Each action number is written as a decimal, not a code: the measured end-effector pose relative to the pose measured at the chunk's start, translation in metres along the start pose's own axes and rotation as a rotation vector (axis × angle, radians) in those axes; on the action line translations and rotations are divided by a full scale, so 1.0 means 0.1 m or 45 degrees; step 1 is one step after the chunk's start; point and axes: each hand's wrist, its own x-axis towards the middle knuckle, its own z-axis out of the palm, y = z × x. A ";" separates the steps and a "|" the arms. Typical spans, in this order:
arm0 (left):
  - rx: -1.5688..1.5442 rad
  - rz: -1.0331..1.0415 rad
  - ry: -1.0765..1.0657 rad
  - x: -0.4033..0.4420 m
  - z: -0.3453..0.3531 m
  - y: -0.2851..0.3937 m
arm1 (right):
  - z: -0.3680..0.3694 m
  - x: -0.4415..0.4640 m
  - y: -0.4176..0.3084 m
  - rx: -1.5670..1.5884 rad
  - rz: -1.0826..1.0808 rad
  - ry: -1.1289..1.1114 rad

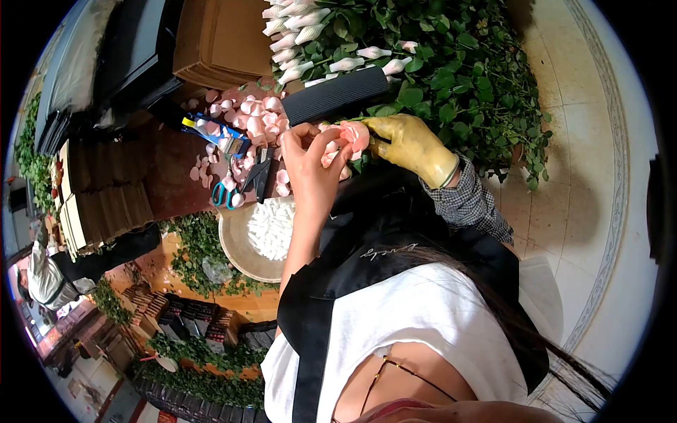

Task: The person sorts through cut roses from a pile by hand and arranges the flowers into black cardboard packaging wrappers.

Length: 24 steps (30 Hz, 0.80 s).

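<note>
Between my two hands is a pink rose (356,134) with loosely opened petals. My right hand (416,146), in a yellow glove, is closed round the rose just below its bloom; the stem is mostly hidden. The bare fingers of my left hand (308,168) are bent and pinch a petal at the near side of the bloom. Just beyond my hands lies a black ribbed pad (335,96). Loose pink petals (262,120) are scattered left of my left hand. Among them rest scissors with teal handles (224,194) and a blue tool (224,137).
A round bowl (230,248) of small white pieces stands left of my forearm. Leafy stems (458,84) fill the far right side, with white-sleeved buds (303,32) at the back. Cardboard (218,39) is stacked beyond. Another person (46,278) is far left.
</note>
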 end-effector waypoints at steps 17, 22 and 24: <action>0.378 0.249 0.185 -0.09 0.04 -0.12 | 0.07 0.06 0.03 -0.382 -0.118 0.030; 0.295 0.060 0.411 -0.15 -0.13 -0.41 | 0.14 0.14 0.03 -0.632 -0.081 -0.166; 0.328 -0.241 0.472 -0.28 -0.31 -0.68 | 0.21 0.17 0.15 -0.698 -0.038 -0.178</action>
